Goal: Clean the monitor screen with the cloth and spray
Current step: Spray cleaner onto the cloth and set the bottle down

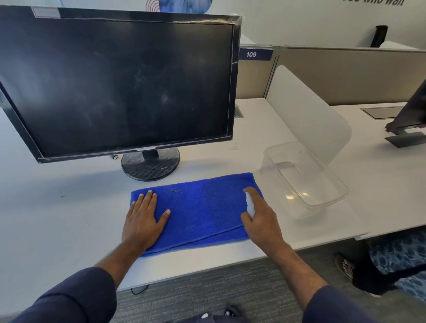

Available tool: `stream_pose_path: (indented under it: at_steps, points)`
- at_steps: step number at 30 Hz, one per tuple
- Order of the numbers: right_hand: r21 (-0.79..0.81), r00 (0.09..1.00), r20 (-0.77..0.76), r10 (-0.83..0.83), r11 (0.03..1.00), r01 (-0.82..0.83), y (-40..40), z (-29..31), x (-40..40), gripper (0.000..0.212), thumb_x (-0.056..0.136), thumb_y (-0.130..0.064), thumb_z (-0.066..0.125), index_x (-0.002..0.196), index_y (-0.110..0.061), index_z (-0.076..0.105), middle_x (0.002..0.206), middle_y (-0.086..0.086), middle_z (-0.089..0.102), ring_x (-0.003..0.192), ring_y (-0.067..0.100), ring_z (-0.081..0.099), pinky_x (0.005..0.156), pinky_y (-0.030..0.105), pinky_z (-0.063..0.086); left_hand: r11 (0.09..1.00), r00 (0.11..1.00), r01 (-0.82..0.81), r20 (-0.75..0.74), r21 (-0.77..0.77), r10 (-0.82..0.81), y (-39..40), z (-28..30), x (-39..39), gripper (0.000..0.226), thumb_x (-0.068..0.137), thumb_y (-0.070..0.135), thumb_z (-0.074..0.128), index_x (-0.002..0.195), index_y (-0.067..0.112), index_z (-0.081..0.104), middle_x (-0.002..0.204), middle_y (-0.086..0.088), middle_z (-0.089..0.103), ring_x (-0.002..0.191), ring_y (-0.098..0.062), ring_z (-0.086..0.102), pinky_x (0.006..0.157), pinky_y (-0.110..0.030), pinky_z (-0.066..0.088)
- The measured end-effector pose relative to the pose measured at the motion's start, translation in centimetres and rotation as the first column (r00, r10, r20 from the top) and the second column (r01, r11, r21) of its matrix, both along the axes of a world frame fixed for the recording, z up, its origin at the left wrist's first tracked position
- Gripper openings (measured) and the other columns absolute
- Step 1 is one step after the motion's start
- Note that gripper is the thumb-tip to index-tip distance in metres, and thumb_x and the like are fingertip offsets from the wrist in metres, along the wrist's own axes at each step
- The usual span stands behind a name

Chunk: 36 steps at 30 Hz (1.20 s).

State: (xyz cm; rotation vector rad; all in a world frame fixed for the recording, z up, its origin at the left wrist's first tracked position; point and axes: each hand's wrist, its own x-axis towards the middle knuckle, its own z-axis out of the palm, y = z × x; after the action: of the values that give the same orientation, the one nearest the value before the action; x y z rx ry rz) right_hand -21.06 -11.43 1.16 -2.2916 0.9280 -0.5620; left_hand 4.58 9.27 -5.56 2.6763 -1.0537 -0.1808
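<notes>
A clear plastic tub [306, 179] sits empty on the white desk [69, 207], hard against a frosted divider panel [306, 110] that rises between two workstations. Behind, a beige partition [345, 73] carries a blue tag reading 109 [255, 54]. At far right, part of a second screen on its stand [408, 136] edges into view, a sandalled foot [344, 265] below on grey carpet [219, 292].

Spray bottle [250, 205]: mostly covered by the right hand [261, 219]; only a white sliver shows, nozzle not discernible. Monitor [115, 85]: left edge cut by the frame. Second monitor [412, 110] at the worktop's [69, 219] far right edge: cropped, screen unseen. Cloth [198, 207]: near-left corner hidden under the left hand [144, 219]. Wall lettering [373, 2]: cut off at top, unreadable.
</notes>
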Motion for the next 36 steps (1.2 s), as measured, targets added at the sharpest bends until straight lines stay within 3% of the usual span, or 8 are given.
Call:
stream_pose_path:
  at_steps: [6,9,13,19,25,30,32,36]
  points:
    - [0.064,1.000,0.011,-0.023,0.998,0.023,-0.8,0.5,-0.7,0.078,0.091,-0.013,0.056,0.151,-0.047,0.021,0.111,-0.010,0.052,0.090,0.011,0.055,0.079,0.021,0.044,1.000,1.000,-0.002,0.001,-0.009,0.002,-0.1,-0.1,0.0,0.090,0.091,0.074,0.015,0.160,0.016,0.015,0.168,-0.001,0.017,0.156,-0.020,0.011,0.125,-0.039,0.008]
    - [0.105,0.992,0.019,0.124,0.987,-0.126,-0.6,0.6,-1.2,0.068,0.088,-0.016,0.055,0.143,-0.049,0.033,0.115,-0.017,0.057,0.089,0.003,0.058,0.074,0.015,0.041,1.000,1.000,-0.001,0.003,-0.006,0.001,-0.1,-0.1,0.1,0.091,0.090,0.074,0.014,0.160,0.016,0.015,0.168,0.000,0.016,0.156,-0.020,0.010,0.125,-0.038,0.007]
    - [0.115,0.976,-0.025,0.218,0.970,-0.214,0.4,-0.1,-1.4,0.053,0.086,-0.019,0.053,0.129,-0.046,0.042,0.093,-0.029,0.053,0.078,-0.005,0.055,0.065,0.010,0.037,1.000,1.000,-0.002,-0.001,-0.004,0.002,-0.1,0.0,0.0,0.091,0.090,0.074,0.014,0.160,0.016,0.015,0.168,-0.001,0.016,0.156,-0.020,0.010,0.125,-0.038,0.007]
    - [0.102,0.997,0.041,0.066,0.992,-0.069,0.2,-0.3,-2.3,0.071,0.088,-0.012,0.057,0.145,-0.046,0.032,0.137,-0.018,0.052,0.097,0.004,0.057,0.090,0.024,0.047,1.000,1.000,-0.005,-0.006,-0.001,0.005,-0.1,0.2,-0.1,0.090,0.091,0.073,0.014,0.161,0.016,0.014,0.169,0.000,0.014,0.156,-0.020,0.009,0.126,-0.038,0.007]
    - [0.049,0.997,-0.027,-0.065,0.997,0.067,-1.1,-0.8,-3.2,0.060,0.093,-0.013,0.056,0.146,-0.031,0.034,0.139,-0.001,0.055,0.108,0.015,0.059,0.095,0.037,0.054,1.000,1.000,-0.003,-0.003,-0.003,0.003,0.0,0.2,-0.1,0.089,0.092,0.072,0.016,0.161,0.016,0.014,0.169,-0.001,0.014,0.156,-0.020,0.009,0.126,-0.039,0.007]
    - [0.054,0.999,0.014,-0.035,0.998,0.034,-1.3,-1.3,-3.1,0.062,0.090,-0.011,0.057,0.142,-0.036,0.035,0.133,-0.004,0.059,0.078,0.005,0.058,0.075,0.017,0.049,1.000,1.000,-0.006,-0.011,-0.011,0.006,0.0,0.2,-0.1,0.089,0.092,0.072,0.017,0.161,0.016,0.015,0.168,-0.001,0.015,0.156,-0.021,0.010,0.126,-0.039,0.008]
    - [0.092,0.998,0.057,-0.022,0.996,0.016,-1.7,-1.2,-2.6,0.071,0.088,-0.008,0.057,0.146,-0.040,0.030,0.131,-0.003,0.059,0.078,0.007,0.052,0.075,0.017,0.044,1.000,1.000,-0.007,-0.008,-0.008,0.007,0.0,0.2,-0.1,0.089,0.091,0.073,0.016,0.161,0.016,0.014,0.169,0.000,0.015,0.156,-0.020,0.009,0.126,-0.039,0.008]
    - [0.127,0.987,0.156,-0.049,0.992,0.029,-2.8,-0.5,-1.0,0.064,0.092,-0.019,0.062,0.143,-0.038,0.029,0.091,-0.005,0.057,0.057,0.007,0.053,0.049,0.012,0.043,1.000,1.000,-0.009,-0.004,-0.014,0.009,0.0,0.1,-0.1,0.091,0.090,0.074,0.015,0.160,0.016,0.016,0.168,0.000,0.016,0.156,-0.020,0.010,0.126,-0.039,0.010]
